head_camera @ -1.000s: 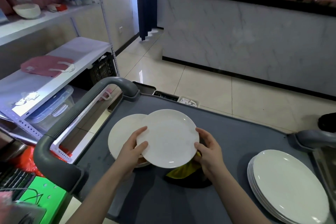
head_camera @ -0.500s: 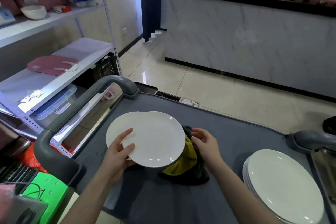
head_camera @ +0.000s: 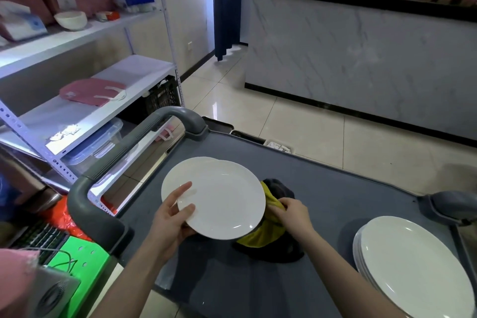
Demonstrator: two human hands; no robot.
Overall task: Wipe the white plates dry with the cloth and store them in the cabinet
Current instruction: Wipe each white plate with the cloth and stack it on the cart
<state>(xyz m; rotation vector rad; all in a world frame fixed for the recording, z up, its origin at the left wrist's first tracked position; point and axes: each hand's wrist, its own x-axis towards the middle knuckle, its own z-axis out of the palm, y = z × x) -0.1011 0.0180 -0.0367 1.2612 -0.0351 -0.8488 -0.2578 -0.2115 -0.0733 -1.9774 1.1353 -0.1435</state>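
Note:
My left hand point(head_camera: 171, 217) grips a white plate point(head_camera: 224, 201) by its near-left rim, thumb on top, holding it just over a second white plate point(head_camera: 178, 175) that lies on the grey cart top point(head_camera: 335, 209). My right hand point(head_camera: 290, 215) pinches the yellow and dark cloth point(head_camera: 265, 237), which lies bunched on the cart and partly under the held plate's right edge. A stack of larger white plates point(head_camera: 413, 266) sits at the cart's right end.
The cart's grey handle point(head_camera: 124, 152) curves along its left side. White metal shelving point(head_camera: 77, 111) stands to the left with a bowl point(head_camera: 71, 19), pink bags and a plastic box. A marble-fronted counter point(head_camera: 361, 59) stands across the tiled floor.
The held plate has shifted left and lower, over the plate on the cart. My right hand has let go of the plate's rim and taken hold of the cloth.

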